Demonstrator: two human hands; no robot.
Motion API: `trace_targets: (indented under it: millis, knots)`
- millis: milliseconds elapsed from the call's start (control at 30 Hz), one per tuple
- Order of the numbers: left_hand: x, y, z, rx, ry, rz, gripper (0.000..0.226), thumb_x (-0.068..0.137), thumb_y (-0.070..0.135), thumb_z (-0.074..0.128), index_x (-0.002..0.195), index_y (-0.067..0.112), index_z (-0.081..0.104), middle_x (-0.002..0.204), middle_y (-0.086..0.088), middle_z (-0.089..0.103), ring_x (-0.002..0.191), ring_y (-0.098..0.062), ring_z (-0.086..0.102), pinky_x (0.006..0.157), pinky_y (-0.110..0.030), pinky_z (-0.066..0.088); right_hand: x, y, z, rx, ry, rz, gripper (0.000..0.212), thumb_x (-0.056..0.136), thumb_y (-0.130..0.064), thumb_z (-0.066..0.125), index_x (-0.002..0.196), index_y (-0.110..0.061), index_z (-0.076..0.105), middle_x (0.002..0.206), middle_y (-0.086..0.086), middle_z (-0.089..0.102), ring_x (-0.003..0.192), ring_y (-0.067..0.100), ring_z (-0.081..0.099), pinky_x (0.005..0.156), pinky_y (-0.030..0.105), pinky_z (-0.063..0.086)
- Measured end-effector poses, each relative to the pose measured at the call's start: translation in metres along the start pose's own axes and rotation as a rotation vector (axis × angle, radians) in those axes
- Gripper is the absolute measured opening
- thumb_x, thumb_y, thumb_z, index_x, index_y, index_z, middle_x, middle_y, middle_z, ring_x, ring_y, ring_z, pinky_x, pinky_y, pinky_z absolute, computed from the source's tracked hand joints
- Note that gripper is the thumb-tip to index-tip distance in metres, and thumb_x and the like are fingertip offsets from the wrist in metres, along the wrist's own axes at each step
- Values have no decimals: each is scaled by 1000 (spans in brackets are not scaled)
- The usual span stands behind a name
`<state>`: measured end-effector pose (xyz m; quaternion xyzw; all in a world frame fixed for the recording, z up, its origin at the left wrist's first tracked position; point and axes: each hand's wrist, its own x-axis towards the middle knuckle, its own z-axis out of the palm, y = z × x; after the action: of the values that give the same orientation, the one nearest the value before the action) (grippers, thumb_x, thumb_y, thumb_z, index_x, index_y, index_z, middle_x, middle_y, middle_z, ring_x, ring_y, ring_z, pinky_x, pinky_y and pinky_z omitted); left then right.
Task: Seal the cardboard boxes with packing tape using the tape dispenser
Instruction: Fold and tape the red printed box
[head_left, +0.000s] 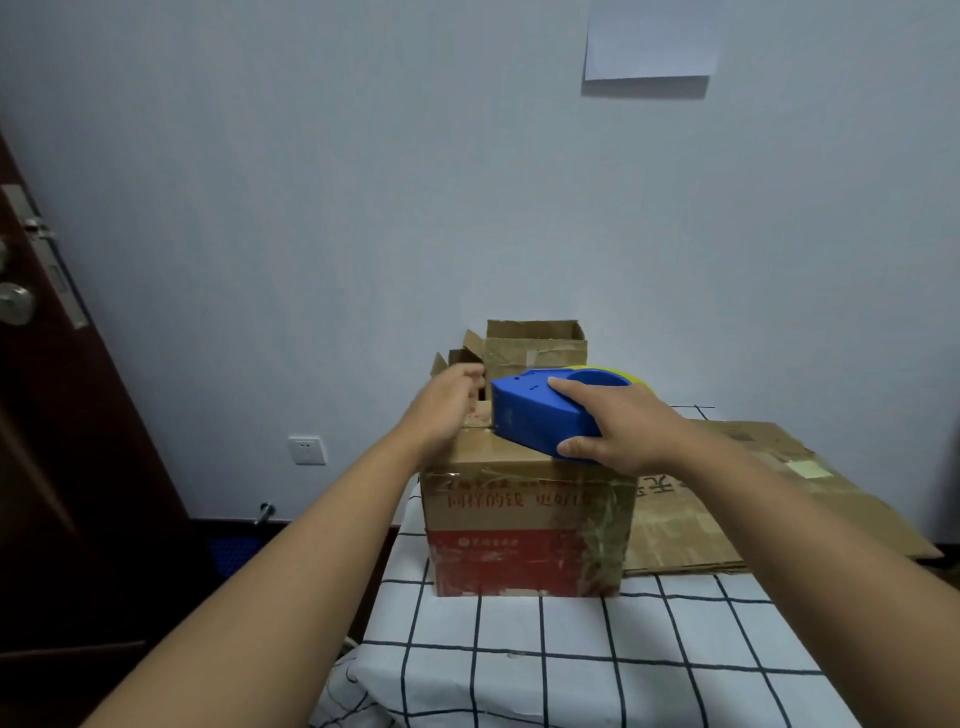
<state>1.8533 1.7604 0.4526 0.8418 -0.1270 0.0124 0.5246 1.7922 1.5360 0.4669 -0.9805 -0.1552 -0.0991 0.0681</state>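
Already the front box (524, 525) stands on the table (571, 665) with its flaps down. The right hand (618, 431) grips the blue dispenser (540, 415), which sits on the box top, so taping seems underway. The left hand (447, 405) lies with relaxed fingers on the far left of the top, steadying it. Behind, a second box (535, 345) stands open, unsealed; flat cardboard (753, 499) lies to the right.

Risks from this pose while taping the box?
1. The left hand rests on the box top just ahead of the blue tape dispenser; its cutter may catch fingers.
2. The right hand has a one-sided grip, so the dispenser could twist and tape wrinkle.
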Motion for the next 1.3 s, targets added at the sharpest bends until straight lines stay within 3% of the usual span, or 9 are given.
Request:
trace_targets:
  millis: [133,233,500,633,767,900,1067,1167,1300]
  knots:
    - [5,11,10,-389,-140,-57,44,102,30,31,137,22,54,139,4,55,130,-14,47,104,-34,38,-1,0,-1,2,-7,-11,78,94,-52,60,158,-31,20,153,-5,44,130,22,46,107,36,31]
    - [10,11,16,-443,-269,-79,52,99,35,24,139,18,52,139,0,56,127,-15,51,110,-36,39,-2,0,-3,16,-8,-21,79,94,-51,61,158,-31,20,155,-5,41,133,21,44,109,36,29]
    - [13,4,21,-373,-204,-170,42,94,41,38,103,19,73,92,-5,73,91,-19,64,77,-29,49,-14,10,-1,50,35,-126,80,92,-48,64,157,-38,18,144,-5,51,120,18,47,103,27,23]
    - [11,5,19,-459,-277,-112,47,85,49,43,122,34,68,122,1,68,117,-19,60,102,-38,47,-15,12,2,-49,74,-166,89,91,-53,63,157,-39,4,116,-5,60,101,15,49,103,21,17]
    - [12,4,18,-498,-307,-29,51,86,53,41,133,42,56,143,13,51,132,-13,47,110,-38,39,-17,8,1,-2,99,-173,86,88,-52,68,154,-27,19,139,-5,58,125,18,46,108,17,11]
    - [8,4,12,-556,-303,-22,41,99,51,36,126,36,64,108,5,73,96,-14,69,78,-31,55,-16,1,-21,284,34,-163,59,82,-49,75,130,-29,47,116,-8,63,101,18,60,84,26,45]
    - [9,3,15,-575,-269,-3,50,102,54,27,101,38,75,113,4,71,112,-15,61,114,-44,33,-5,-5,-40,1107,104,-81,31,81,-38,73,109,-24,69,99,-5,73,87,12,69,69,20,52]
    - [11,2,17,-521,-283,-62,51,101,60,24,125,38,64,127,8,66,122,-12,57,115,-39,27,7,-3,-31,1534,171,83,17,82,-31,70,86,-17,78,87,5,73,74,19,69,60,26,54]
    - [8,3,17,-477,-209,-118,44,102,52,36,128,27,61,125,6,67,114,-7,59,108,-30,33,22,0,-8,1734,235,291,34,75,-37,67,100,-14,69,88,5,70,70,20,66,60,29,54]
